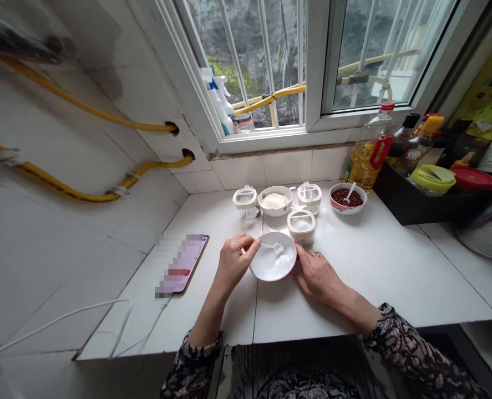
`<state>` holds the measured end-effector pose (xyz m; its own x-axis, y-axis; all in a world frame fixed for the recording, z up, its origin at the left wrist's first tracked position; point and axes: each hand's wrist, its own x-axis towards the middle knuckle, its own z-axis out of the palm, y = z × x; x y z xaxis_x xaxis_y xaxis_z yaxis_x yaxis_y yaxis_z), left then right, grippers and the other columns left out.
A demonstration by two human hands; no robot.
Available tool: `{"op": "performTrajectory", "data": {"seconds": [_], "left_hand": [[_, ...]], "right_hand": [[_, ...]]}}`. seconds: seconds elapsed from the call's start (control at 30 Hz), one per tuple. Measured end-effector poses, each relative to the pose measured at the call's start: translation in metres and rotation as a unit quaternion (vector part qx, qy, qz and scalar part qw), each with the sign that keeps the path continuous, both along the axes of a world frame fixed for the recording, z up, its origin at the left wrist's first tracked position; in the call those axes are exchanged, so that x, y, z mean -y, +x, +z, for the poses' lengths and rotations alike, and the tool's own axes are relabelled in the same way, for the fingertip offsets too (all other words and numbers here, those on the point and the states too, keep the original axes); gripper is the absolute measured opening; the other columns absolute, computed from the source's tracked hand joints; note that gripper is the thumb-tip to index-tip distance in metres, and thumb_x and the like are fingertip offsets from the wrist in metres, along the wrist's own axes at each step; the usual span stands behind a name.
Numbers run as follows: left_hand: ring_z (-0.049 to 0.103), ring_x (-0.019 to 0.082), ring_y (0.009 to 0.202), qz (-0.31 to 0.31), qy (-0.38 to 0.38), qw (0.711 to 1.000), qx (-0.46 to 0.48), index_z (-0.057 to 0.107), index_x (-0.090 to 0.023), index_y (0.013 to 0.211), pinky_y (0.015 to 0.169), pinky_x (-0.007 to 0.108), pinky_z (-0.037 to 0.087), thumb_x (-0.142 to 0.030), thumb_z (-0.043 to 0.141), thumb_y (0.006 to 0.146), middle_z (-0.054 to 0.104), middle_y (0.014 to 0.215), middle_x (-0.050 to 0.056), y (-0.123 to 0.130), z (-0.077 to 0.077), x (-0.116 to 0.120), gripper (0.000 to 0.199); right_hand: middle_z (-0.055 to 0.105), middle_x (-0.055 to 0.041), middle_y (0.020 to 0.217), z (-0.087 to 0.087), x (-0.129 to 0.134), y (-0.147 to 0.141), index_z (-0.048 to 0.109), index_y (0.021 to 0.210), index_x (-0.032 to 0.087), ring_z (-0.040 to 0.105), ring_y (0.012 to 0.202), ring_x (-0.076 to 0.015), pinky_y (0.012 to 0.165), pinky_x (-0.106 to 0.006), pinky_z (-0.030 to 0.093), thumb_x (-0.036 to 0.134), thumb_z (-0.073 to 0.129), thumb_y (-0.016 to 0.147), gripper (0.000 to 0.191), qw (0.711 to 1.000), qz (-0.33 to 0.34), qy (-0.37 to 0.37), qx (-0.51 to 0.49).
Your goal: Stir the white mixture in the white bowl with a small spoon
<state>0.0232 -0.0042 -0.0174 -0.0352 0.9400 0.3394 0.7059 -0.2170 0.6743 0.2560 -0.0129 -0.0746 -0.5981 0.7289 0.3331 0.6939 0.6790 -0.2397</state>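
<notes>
My left hand (234, 260) pinches the thin handle of a small white spoon (277, 249), whose head is over a white bowl (262, 271). Some white powdery stuff (285, 260) lies in that bowl near the spoon. On the other side, my right hand (318, 275) grips the bowl's right edge, thumb at the rim and fingers partly hidden underneath. Just behind the bowl stands a small clear jar (301, 226) with a cream-rimmed lid. Farther back are two similar jars, one on the left (246, 200) and one on the right (309, 197).
Between the rear jars sits a bowl of pale grains or powder (274, 200). A bowl of dark red beans (347, 198) holds a white spoon. An oil bottle (363, 160) and a black condiment box (391, 194) stand right. A phone (185, 265) with a cable lies left.
</notes>
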Motion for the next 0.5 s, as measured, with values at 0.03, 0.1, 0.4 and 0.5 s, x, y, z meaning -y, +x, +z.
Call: {"op": "performTrajectory", "data": {"seconds": [0.03,0.1,0.4,0.5], "left_hand": [[0.054,0.015,0.061,-0.002,-0.003,1.0,0.004,0.061,-0.02,0.059,0.063,0.028,0.039,-0.037,0.057,0.084,0.063,0.064,0.001,0.0002,0.0002,0.0001,0.031],[0.054,0.015,0.063,-0.004,-0.01,1.0,0.019,0.062,-0.02,0.059,0.063,0.027,0.039,-0.038,0.057,0.083,0.063,0.064,0.001,0.0004,0.001,-0.0001,0.03],[0.047,0.014,0.056,-0.009,-0.068,0.981,0.179,0.059,-0.02,0.051,0.056,0.026,0.038,-0.044,0.062,0.072,0.057,0.054,0.0,-0.0038,0.0028,-0.0051,0.032],[0.044,0.014,0.055,-0.003,-0.069,0.975,0.209,0.056,-0.02,0.049,0.055,0.027,0.036,-0.045,0.063,0.069,0.052,0.051,-0.001,-0.0055,0.0058,-0.0071,0.032]], "right_hand": [[0.065,-0.0196,0.112,-0.0003,-0.0001,0.0003,0.017,0.151,0.003,0.06,0.096,-0.0309,0.084,-0.045,0.053,0.019,0.052,0.087,0.075,1.0,0.002,0.005,-0.002],[0.064,-0.0206,0.112,-0.0009,-0.0003,0.001,0.02,0.149,0.0,0.061,0.095,-0.0299,0.084,-0.043,0.053,0.018,0.054,0.086,0.074,1.0,0.004,0.016,-0.005],[0.064,-0.021,0.11,-0.0009,0.0002,-0.0002,0.025,0.147,-0.003,0.06,0.094,-0.0291,0.083,-0.042,0.052,0.018,0.056,0.086,0.071,1.0,-0.002,0.015,0.002],[0.065,-0.0194,0.111,-0.0006,0.0005,-0.0009,0.022,0.149,0.001,0.06,0.095,-0.0295,0.084,-0.043,0.052,0.018,0.054,0.086,0.072,1.0,-0.006,0.003,0.001]]}}
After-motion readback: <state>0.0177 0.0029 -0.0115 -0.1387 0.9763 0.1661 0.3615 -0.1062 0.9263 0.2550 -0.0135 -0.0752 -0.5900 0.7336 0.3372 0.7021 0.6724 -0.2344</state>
